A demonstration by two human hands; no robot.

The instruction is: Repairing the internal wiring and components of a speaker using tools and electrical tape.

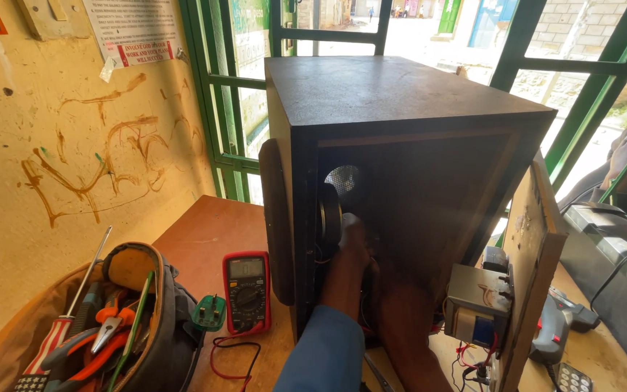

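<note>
Room: you are at a wooden table [205, 232] set against a scuffed yellow wall [52, 181], with green window bars [215, 94] behind it and a sunlit street beyond.

Speaker cabinet: the big dark speaker cabinet [400, 145] stands on the table right in front of you, its back open towards you, and both your arms go into it.

Left hand: your left hand [353, 236], on a blue-sleeved arm, is up inside the cabinet against the rear of the speaker driver [330, 214]. It touches the driver's edge; how far the hand is open I cannot tell in the shadow.

Right hand: your right hand [393, 301] is just right of and below the left, deep in the dark of the cabinet floor. Whether it holds anything cannot be made out.

Back panel: further right of your right hand, the detached back panel [538, 254] leans upright, carrying a transformer [477, 305] and red wires.

Left of your hands: a red multimeter [247, 290] lies flat just beside the cabinet, a green plug [209, 312] next to it, and beyond that an open tool bag [132, 319] with screwdrivers and pliers.
</note>
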